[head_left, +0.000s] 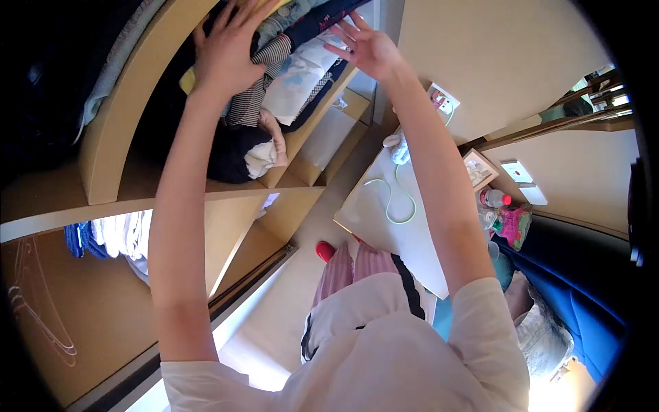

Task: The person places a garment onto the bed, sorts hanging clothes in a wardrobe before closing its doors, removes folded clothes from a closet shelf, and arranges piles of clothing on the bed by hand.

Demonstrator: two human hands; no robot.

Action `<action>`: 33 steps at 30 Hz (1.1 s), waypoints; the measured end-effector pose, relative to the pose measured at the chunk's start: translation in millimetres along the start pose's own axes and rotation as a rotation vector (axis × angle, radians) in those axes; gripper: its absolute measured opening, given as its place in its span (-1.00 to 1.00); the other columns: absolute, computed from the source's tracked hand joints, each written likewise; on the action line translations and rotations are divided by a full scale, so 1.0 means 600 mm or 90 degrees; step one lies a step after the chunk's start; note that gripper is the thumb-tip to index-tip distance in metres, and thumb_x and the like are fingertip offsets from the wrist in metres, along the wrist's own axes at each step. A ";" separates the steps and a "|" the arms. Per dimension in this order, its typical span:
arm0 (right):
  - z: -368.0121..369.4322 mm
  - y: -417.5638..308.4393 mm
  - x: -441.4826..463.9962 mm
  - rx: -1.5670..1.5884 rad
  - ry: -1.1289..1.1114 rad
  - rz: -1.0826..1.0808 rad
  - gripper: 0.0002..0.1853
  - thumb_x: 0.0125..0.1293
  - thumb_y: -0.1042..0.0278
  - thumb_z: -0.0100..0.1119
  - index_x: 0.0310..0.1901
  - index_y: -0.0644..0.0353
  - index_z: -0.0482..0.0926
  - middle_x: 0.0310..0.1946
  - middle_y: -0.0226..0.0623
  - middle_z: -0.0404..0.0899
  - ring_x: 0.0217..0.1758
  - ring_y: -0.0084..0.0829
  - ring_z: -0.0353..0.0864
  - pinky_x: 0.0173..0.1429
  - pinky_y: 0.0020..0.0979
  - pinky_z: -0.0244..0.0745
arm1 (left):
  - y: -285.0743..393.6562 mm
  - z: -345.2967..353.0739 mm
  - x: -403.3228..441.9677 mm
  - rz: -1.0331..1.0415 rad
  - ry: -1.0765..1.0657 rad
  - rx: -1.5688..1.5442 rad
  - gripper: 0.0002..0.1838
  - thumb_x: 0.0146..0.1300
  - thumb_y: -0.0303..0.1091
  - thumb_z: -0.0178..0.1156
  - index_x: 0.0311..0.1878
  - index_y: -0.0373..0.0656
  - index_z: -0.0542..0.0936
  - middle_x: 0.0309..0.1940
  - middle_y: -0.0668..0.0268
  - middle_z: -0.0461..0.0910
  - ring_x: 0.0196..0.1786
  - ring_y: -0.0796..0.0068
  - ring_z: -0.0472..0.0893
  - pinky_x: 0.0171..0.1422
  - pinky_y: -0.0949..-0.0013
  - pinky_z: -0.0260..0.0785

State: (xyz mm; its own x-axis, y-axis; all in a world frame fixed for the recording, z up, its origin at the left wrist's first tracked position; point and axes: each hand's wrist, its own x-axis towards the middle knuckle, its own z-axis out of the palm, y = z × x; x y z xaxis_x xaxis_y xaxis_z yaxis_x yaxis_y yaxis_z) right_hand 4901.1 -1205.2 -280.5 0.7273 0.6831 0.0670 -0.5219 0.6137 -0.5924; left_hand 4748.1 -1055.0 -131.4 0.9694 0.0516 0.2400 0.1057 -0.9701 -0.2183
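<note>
My left hand (230,58) is open, fingers spread, against a pile of clothes on a wardrobe shelf. By its fingers lie a striped garment (274,58) and a blue denim piece (292,14). My right hand (371,51) is open too, its fingers apart at the end of a dark navy folded garment (322,24); whether they touch it I cannot tell. Under these sits a white folded garment (295,86) with a pale blue print. A dark bundle (230,154) with a white and pink cloth (264,154) rests at the shelf's front edge.
A wooden divider (113,147) stands left of the pile. Below are hanging clothes (123,237) and pink hangers (44,309). On the right, a white table (371,206) carries a cable (388,213); a red-capped bottle (494,199) and a picture frame (479,170) are beyond my right arm.
</note>
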 end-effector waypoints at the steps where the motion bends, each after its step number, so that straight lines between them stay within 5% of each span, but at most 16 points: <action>1: -0.012 0.012 -0.004 0.000 0.001 0.001 -0.29 0.24 0.58 -0.02 0.44 0.09 0.06 0.24 -0.23 0.35 0.38 -0.25 0.27 0.43 0.14 0.26 | 0.004 0.009 -0.002 0.015 0.008 0.023 0.12 -0.28 -0.35 0.48 0.47 0.18 0.15 0.45 0.33 0.17 0.50 0.21 0.09 0.49 -0.14 -0.17; 3: -0.038 0.045 -0.012 -0.178 0.218 0.056 -0.33 0.26 0.47 0.10 0.40 0.12 0.12 0.14 -0.20 0.38 0.30 -0.25 0.33 0.32 0.08 0.43 | 0.017 0.028 -0.010 0.028 0.013 0.036 0.12 -0.30 -0.34 0.48 0.46 0.18 0.17 0.43 0.33 0.20 0.49 0.21 0.12 0.49 -0.12 -0.17; 6: -0.073 0.117 -0.003 -0.115 0.249 0.185 -0.36 0.20 0.40 0.27 0.29 0.20 0.21 0.02 -0.18 0.39 0.15 -0.28 0.41 0.11 -0.08 0.64 | 0.033 0.042 -0.010 0.040 0.001 0.061 0.12 -0.33 -0.31 0.49 0.45 0.18 0.19 0.41 0.33 0.24 0.47 0.20 0.15 0.48 -0.11 -0.17; 8: -0.036 0.135 -0.003 -0.174 0.279 0.175 -0.39 0.17 0.40 0.32 0.22 0.23 0.26 -0.03 -0.19 0.38 0.09 -0.31 0.41 0.02 -0.16 0.68 | 0.023 0.071 -0.012 0.078 0.077 0.096 0.12 -0.35 -0.29 0.51 0.44 0.19 0.20 0.40 0.34 0.25 0.46 0.21 0.17 0.48 -0.11 -0.16; 10: 0.005 0.133 -0.009 -0.285 0.367 0.140 -0.49 0.11 0.42 0.40 0.04 0.28 0.36 -0.11 -0.22 0.43 -0.04 -0.35 0.50 -0.10 -0.24 0.73 | 0.023 0.056 -0.010 0.068 0.038 0.071 0.12 -0.34 -0.29 0.51 0.44 0.19 0.21 0.41 0.35 0.24 0.46 0.21 0.17 0.48 -0.10 -0.15; 13: 0.020 0.120 0.007 -0.300 0.334 0.098 -0.44 0.04 0.45 0.42 0.06 0.32 0.35 -0.20 -0.22 0.52 -0.26 -0.33 0.60 -0.22 -0.25 0.72 | 0.008 0.032 0.011 0.048 -0.031 0.032 0.08 -0.30 -0.30 0.51 0.42 0.19 0.24 0.42 0.34 0.24 0.45 0.23 0.20 0.47 -0.10 -0.13; 15: 0.025 0.116 0.020 -0.262 0.232 0.021 -0.55 0.10 0.52 0.34 0.01 0.32 0.39 -0.17 -0.20 0.55 -0.22 -0.31 0.64 -0.14 -0.24 0.71 | -0.012 0.027 0.025 0.107 0.011 -0.003 0.05 -0.28 -0.31 0.50 0.42 0.17 0.26 0.43 0.33 0.24 0.43 0.23 0.24 0.45 -0.11 -0.10; 21: 0.033 0.130 -0.035 -0.145 0.244 0.025 -0.56 0.15 0.50 0.30 0.05 0.29 0.39 -0.13 -0.24 0.54 -0.12 -0.33 0.62 -0.04 -0.18 0.69 | -0.008 0.028 0.024 0.084 -0.021 -0.016 0.04 -0.29 -0.29 0.52 0.40 0.16 0.28 0.42 0.34 0.26 0.43 0.23 0.22 0.44 -0.05 -0.08; 25: -0.024 0.248 -0.118 -0.313 0.185 0.027 -0.33 0.16 0.41 0.33 0.29 0.17 0.25 -0.07 -0.23 0.56 -0.10 -0.34 0.61 -0.06 -0.32 0.60 | 0.012 0.041 0.016 0.054 -0.034 0.044 0.05 -0.29 -0.20 0.53 0.40 0.18 0.26 0.40 0.34 0.27 0.44 0.22 0.20 0.46 -0.04 -0.11; 27: -0.072 0.393 -0.128 -0.551 0.158 0.121 -0.20 0.20 0.41 0.27 0.40 0.09 0.02 -0.07 -0.27 0.59 -0.20 -0.42 0.62 -0.11 -0.38 0.59 | 0.030 0.049 0.008 0.046 -0.072 0.113 0.08 -0.23 -0.07 0.51 0.45 0.20 0.18 0.43 0.36 0.20 0.47 0.24 0.13 0.48 -0.09 -0.14; 29: 0.026 0.426 -0.172 -0.247 0.219 0.044 0.11 -0.08 0.16 0.54 0.40 0.10 -0.08 -0.08 -0.07 0.55 -0.07 -0.21 0.62 -0.03 -0.26 0.53 | 0.059 0.072 -0.013 0.017 -0.045 0.197 0.12 -0.16 0.04 0.46 0.50 0.20 0.07 0.47 0.38 0.09 0.50 0.24 0.04 0.49 -0.15 -0.18; 31: 0.044 0.492 -0.159 -0.383 0.278 -0.048 0.23 -0.14 0.12 0.57 0.40 0.09 -0.21 -0.11 -0.02 0.56 -0.10 -0.09 0.62 0.01 -0.20 0.51 | 0.086 0.109 -0.033 0.006 -0.062 0.306 0.15 -0.09 0.11 0.39 0.54 0.19 -0.07 0.52 0.37 -0.10 0.54 0.11 -0.12 0.50 -0.19 -0.21; 33: 0.106 0.443 -0.182 -0.477 0.357 -0.028 0.15 -0.16 0.06 0.57 0.34 0.13 -0.10 -0.12 0.01 0.57 -0.09 0.03 0.61 0.00 -0.16 0.51 | 0.112 0.125 -0.045 -0.019 -0.083 0.313 0.15 -0.06 0.13 0.36 0.54 0.18 -0.10 0.55 0.36 -0.19 0.55 0.06 -0.20 0.50 -0.21 -0.22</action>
State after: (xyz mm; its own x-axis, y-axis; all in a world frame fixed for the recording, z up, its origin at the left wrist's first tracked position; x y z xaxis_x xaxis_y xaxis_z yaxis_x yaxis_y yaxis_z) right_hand 4654.7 -1091.9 -394.3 0.9502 0.2548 -0.1797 -0.2075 0.0868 -0.9744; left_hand 4745.7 -1104.0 -223.6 0.9807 0.1369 0.1396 0.1949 -0.7434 -0.6398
